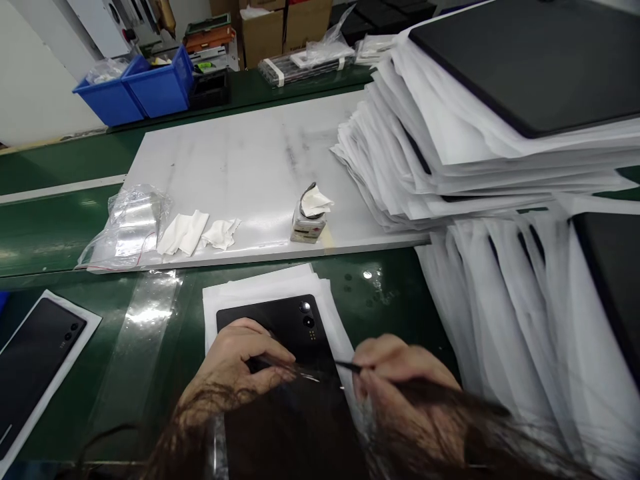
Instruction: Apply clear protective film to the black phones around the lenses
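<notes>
A black tablet point(277, 317) with a camera cluster at its top right corner lies on white sheets point(260, 275) at the centre front. Over its left part is my left hand point(240, 360), thumb and fingers pinched together; what they hold, if anything, is too small to tell. My right hand point(400, 377), at the tablet's right edge, grips a thin dark pointed tool point(350, 366) whose tip reaches the tablet. Dark hair strands hang in front of both hands and hide the tablet's lower part.
A white board point(240, 167) behind bears a small box point(307, 227), crumpled wipes point(185, 233) and a plastic bag point(137, 220). Sheet-wrapped tablets are stacked at right point(480, 147). Another tablet point(37, 360) lies at left. Blue bins point(160, 87) stand at the back.
</notes>
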Demonstrator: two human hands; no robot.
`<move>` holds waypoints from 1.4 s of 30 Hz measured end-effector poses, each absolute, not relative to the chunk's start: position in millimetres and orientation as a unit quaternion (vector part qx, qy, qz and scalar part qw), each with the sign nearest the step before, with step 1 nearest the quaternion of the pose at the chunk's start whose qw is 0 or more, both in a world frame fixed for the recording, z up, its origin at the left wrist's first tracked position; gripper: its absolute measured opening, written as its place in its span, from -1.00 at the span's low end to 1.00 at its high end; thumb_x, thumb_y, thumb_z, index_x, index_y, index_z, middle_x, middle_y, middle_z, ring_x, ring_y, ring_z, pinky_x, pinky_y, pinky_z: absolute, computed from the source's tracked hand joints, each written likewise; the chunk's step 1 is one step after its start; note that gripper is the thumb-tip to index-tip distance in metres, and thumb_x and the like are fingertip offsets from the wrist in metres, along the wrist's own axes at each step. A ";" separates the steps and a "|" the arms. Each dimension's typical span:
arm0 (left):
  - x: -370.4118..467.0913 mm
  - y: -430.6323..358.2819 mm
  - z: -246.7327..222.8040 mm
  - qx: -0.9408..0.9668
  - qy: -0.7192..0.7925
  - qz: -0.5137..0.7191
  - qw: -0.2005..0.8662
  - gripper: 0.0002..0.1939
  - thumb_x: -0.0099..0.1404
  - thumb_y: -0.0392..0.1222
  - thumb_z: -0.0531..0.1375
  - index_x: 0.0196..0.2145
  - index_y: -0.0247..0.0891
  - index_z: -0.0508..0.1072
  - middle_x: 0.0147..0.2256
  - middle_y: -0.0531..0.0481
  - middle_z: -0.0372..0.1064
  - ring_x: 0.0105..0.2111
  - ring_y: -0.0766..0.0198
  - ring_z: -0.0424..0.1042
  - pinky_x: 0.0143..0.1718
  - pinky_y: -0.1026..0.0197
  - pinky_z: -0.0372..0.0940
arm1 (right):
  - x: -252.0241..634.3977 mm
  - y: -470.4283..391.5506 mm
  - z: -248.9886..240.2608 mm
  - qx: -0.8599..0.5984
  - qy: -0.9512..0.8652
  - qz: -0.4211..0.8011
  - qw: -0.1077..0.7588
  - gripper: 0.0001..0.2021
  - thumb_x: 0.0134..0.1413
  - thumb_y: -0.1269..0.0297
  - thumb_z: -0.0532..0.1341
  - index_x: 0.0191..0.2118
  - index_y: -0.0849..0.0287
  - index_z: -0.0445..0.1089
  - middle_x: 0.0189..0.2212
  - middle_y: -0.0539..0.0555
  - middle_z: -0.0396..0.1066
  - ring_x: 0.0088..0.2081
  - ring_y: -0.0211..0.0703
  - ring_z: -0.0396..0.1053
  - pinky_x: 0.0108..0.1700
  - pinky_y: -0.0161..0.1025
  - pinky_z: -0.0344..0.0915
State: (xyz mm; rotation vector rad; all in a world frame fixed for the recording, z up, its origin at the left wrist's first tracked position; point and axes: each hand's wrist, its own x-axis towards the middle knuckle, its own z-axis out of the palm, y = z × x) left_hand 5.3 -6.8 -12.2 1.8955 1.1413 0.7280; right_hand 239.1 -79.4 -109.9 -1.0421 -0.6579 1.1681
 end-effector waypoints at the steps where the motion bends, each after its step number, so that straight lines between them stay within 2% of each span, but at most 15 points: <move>1: 4.4 -6.3 -13.2 0.758 0.431 0.291 0.395 -0.83 0.03 -0.23 0.37 -0.39 0.01 0.54 -0.48 0.22 0.61 -0.49 0.21 0.55 -0.27 0.19 0.38 | 232.9 -68.9 -108.8 -0.467 -0.273 0.509 0.670 -0.66 0.00 0.13 0.87 -0.38 -0.12 0.72 -0.41 0.00 0.65 -0.60 -0.16 0.38 -0.60 -0.17 0.43; 3: 2.8 -5.6 -15.4 0.768 0.406 0.295 0.397 -0.85 0.06 -0.24 0.36 -0.38 -0.02 0.53 -0.47 0.22 0.61 -0.53 0.26 0.55 -0.23 0.20 0.34 | 221.7 -49.4 -107.9 -0.485 -0.235 0.514 0.668 -0.59 -0.04 0.04 0.88 -0.40 -0.06 0.68 -0.45 -0.05 0.58 -0.60 -0.23 0.35 -0.59 -0.26 0.36; 6: 2.0 -5.3 -18.0 0.774 0.395 0.293 0.399 -0.85 0.07 -0.25 0.35 -0.37 -0.04 0.52 -0.46 0.21 0.61 -0.53 0.29 0.56 -0.23 0.23 0.32 | 211.0 -34.6 -110.5 -0.511 -0.186 0.540 0.643 -0.46 -0.21 -0.05 0.92 -0.43 0.00 0.60 -0.47 -0.08 0.57 -0.56 -0.26 0.39 -0.54 -0.31 0.36; 10: 3.1 -5.2 -18.3 0.772 0.398 0.298 0.397 -0.86 0.07 -0.25 0.35 -0.38 -0.05 0.52 -0.46 0.22 0.61 -0.54 0.31 0.55 -0.22 0.25 0.31 | 206.3 -38.1 -115.2 -0.519 -0.164 0.554 0.630 -0.42 -0.28 -0.08 0.92 -0.44 0.00 0.57 -0.49 -0.09 0.56 -0.58 -0.27 0.35 -0.55 -0.32 0.35; 19: 3.5 -4.9 -16.9 0.769 0.398 0.301 0.400 -0.86 0.08 -0.24 0.35 -0.39 -0.03 0.52 -0.46 0.24 0.61 -0.54 0.32 0.55 -0.22 0.26 0.31 | 205.6 -39.1 -114.5 -0.514 -0.172 0.557 0.629 -0.43 -0.23 -0.07 0.92 -0.44 0.01 0.57 -0.51 -0.10 0.54 -0.59 -0.29 0.34 -0.56 -0.34 0.35; 31: 2.6 -6.6 -16.7 0.763 0.403 0.299 0.407 -0.85 0.08 -0.25 0.35 -0.37 -0.03 0.52 -0.45 0.23 0.61 -0.53 0.30 0.55 -0.21 0.24 0.31 | 203.0 -43.3 -123.1 -0.502 -0.202 0.535 0.649 -0.49 -0.06 -0.03 0.89 -0.39 -0.01 0.58 -0.46 -0.09 0.58 -0.59 -0.27 0.36 -0.56 -0.30 0.37; 35: 1.7 -6.6 -18.5 0.765 0.401 0.296 0.408 -0.86 0.09 -0.24 0.34 -0.36 -0.03 0.52 -0.45 0.22 0.60 -0.52 0.28 0.56 -0.20 0.23 0.30 | 205.4 -44.5 -123.5 -0.490 -0.214 0.536 0.653 -0.57 0.08 -0.02 0.85 -0.34 -0.03 0.64 -0.37 -0.07 0.64 -0.57 -0.28 0.35 -0.54 -0.27 0.41; 39: 1.2 -5.6 -19.8 0.768 0.390 0.289 0.417 -0.85 0.10 -0.26 0.33 -0.35 -0.04 0.51 -0.46 0.21 0.60 -0.51 0.28 0.57 -0.19 0.23 0.30 | 225.8 -41.0 -130.2 -0.469 -0.328 0.477 0.667 -0.81 0.35 -0.03 0.69 -0.22 -0.13 0.82 -0.22 0.08 0.73 -0.43 -0.09 0.55 -0.48 -0.14 0.54; 40: 1.2 -5.3 -20.0 0.770 0.387 0.290 0.417 -0.85 0.10 -0.26 0.33 -0.35 -0.04 0.51 -0.46 0.21 0.60 -0.51 0.27 0.57 -0.19 0.22 0.30 | 233.5 -39.8 -134.2 -0.469 -0.381 0.452 0.657 -0.86 0.35 0.01 0.68 -0.22 -0.16 0.85 -0.21 0.10 0.72 -0.38 -0.03 0.60 -0.47 -0.11 0.56; 42: 1.3 -5.0 -20.4 0.771 0.385 0.294 0.414 -0.84 0.09 -0.26 0.34 -0.35 -0.04 0.51 -0.46 0.20 0.61 -0.51 0.26 0.57 -0.19 0.21 0.30 | 248.3 -37.8 -144.1 -0.479 -0.441 0.426 0.628 -0.88 0.21 0.11 0.74 -0.27 -0.19 0.86 -0.24 0.11 0.69 -0.35 0.05 0.64 -0.48 -0.08 0.55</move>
